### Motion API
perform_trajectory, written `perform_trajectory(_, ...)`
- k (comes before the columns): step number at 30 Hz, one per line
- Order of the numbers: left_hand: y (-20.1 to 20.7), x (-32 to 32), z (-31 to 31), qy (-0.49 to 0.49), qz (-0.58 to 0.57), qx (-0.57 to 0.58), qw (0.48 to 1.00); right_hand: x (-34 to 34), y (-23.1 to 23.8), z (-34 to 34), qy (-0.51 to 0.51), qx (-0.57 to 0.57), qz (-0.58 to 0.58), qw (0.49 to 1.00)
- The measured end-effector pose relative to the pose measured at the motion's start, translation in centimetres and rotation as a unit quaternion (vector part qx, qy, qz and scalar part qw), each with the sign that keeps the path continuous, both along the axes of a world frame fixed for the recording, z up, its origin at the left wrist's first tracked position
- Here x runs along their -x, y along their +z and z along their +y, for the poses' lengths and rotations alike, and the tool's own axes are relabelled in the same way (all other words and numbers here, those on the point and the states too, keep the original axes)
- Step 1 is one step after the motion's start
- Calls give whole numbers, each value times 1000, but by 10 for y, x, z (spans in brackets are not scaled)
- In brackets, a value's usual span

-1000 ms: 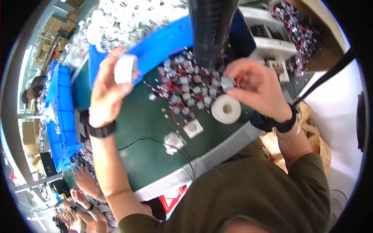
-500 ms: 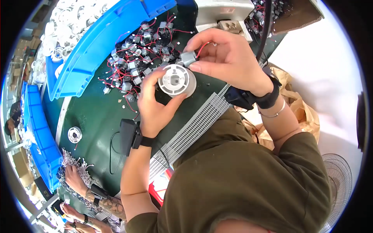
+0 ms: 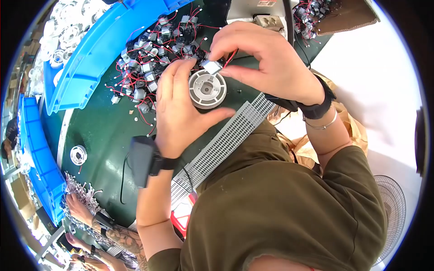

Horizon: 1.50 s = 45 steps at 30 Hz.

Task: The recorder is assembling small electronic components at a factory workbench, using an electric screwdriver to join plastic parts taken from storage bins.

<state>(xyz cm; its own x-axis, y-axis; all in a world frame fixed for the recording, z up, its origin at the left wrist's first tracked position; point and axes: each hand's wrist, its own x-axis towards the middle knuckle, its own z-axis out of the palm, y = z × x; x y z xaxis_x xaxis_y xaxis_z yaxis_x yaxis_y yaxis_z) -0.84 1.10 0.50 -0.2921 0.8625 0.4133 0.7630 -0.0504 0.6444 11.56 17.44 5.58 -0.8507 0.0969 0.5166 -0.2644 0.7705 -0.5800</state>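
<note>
A white round plastic housing (image 3: 201, 100) with a slotted ring and a hole in its centre rests on the green bench in front of me. Around its left side my left hand (image 3: 176, 110) is open, thumb stretched out below it and fingers reaching past its upper left; whether a finger touches it I cannot tell. Just above the housing's far rim, my right hand (image 3: 271, 61) pinches a small silver motor (image 3: 211, 67) with red wire between thumb and fingers. Beyond my left fingertips lies a pile of similar motors (image 3: 147, 67) with red and black wires.
A large blue bin (image 3: 90, 74) of white parts stands far left, another blue bin (image 3: 43, 153) nearer. A second housing (image 3: 78, 155) sits left. A co-worker's hand (image 3: 79, 210) is in a wire bundle. A perforated grey strip (image 3: 226, 140) runs along the bench edge.
My left hand has loosened from the housing, its fingers spreading apart. The housing now sits more level. My right hand has brought the motor slightly left, over the far rim.
</note>
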Motion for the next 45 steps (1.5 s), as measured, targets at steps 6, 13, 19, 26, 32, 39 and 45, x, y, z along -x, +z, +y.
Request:
perform_trajectory(6, -6, 16, -2, -75, -122, 31, 989, 5, -8, -5, 67, 2, -78, 995)
perform_trajectory(13, 4, 35, 2, -136, -112, 80, 981, 17, -7, -10, 119, -170, -101, 973)
perform_trajectory(19, 8, 40, 6, -191, -121, 94, 970, 12, -6, -13, 152, -385, -29, 910)
perform_trajectory(26, 3, 17, -18, -58, 74, -81, 992, 39, 49, -21, -69, 40, 205, 975)
perform_trajectory(32, -11, -3, -3, -38, 136, -114, 984, 153, 106, 0, 162, 333, 222, 902)
perform_trajectory(39, -17, 0, -3, -28, 144, -134, 980, 107, 116, 9, 220, 358, 175, 890)
perform_trajectory(45, -17, 3, -10, -29, 152, -117, 981, 2, 87, 16, 42, 451, 208, 867)
